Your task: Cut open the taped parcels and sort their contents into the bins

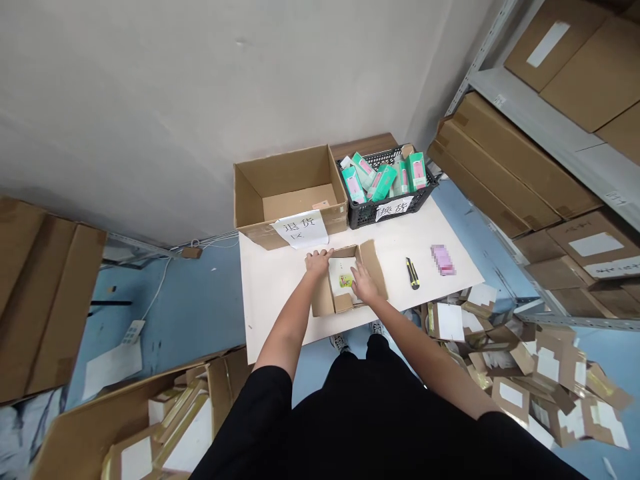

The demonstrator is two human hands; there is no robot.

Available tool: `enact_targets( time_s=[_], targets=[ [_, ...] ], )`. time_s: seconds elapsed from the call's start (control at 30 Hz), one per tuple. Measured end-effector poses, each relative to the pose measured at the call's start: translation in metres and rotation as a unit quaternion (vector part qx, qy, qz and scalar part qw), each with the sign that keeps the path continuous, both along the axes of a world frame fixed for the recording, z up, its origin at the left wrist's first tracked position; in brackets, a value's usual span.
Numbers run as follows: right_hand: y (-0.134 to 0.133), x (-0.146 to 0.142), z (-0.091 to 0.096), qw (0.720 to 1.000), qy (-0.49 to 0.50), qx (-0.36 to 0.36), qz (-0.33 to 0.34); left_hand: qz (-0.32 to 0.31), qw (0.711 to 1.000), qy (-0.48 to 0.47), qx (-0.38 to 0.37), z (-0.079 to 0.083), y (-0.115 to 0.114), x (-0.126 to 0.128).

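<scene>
A small open cardboard box [324,298] lies on the table before me, its flaps folded outward. Inside it is a flat white item [340,267] with a yellow-green printed patch [345,281]. My left hand [319,262] grips the box's far left corner, fingers over the edge. My right hand [364,283] reaches in from the right with its fingers stretched out over the white item's right side; whether the fingertips press on it I cannot tell. To the right lies a black and yellow box cutter [413,273], apart from both hands.
On the white table [270,300] stand a large open carton [250,230] with a paper sign and a black basket [357,217] of green boxes. A blurred pink item [443,260] lies right. Shelves with cartons [520,167] and piled boxes [510,393] flank the right; a filled carton [90,427] stands front left.
</scene>
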State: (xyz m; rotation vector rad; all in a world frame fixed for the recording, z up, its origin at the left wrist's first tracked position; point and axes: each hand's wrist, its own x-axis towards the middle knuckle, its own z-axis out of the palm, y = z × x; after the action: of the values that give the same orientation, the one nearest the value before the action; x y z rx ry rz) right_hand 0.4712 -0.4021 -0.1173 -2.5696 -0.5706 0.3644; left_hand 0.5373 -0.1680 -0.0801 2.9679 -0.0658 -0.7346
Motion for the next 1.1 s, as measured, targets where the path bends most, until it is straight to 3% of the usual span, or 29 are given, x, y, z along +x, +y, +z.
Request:
enact_targets(
  time_s=[0.2,0.4,0.63,0.77,0.83,0.93,1.1],
  targets=[
    [0.052,0.003,-0.009,0.972,0.212,-0.096,-0.026,0.032,0.999,0.001,-0.011,-0.004,0.001,-0.023],
    [0.055,-0.004,-0.029,0.947,0.278,-0.157,-0.026,0.061,0.998,0.001,-0.023,-0.014,-0.004,-0.025],
    [0.015,-0.008,-0.036,0.968,0.192,-0.156,0.047,0.081,0.994,-0.034,-0.064,-0.015,-0.012,-0.026],
    [-0.008,-0.012,-0.025,0.987,0.116,-0.109,0.037,-0.013,0.988,-0.110,-0.112,-0.014,-0.039,-0.052],
    [-0.015,-0.012,-0.017,0.994,0.073,-0.078,0.029,-0.069,0.986,-0.068,-0.134,-0.015,-0.057,-0.073],
    [-0.021,-0.009,-0.006,0.998,0.039,-0.053,0.015,-0.104,0.985,0.038,-0.129,-0.012,-0.077,-0.101],
    [-0.026,-0.005,0.000,0.998,0.039,-0.049,0.015,-0.081,0.979,0.040,-0.182,0.006,-0.079,-0.121]
  ],
)
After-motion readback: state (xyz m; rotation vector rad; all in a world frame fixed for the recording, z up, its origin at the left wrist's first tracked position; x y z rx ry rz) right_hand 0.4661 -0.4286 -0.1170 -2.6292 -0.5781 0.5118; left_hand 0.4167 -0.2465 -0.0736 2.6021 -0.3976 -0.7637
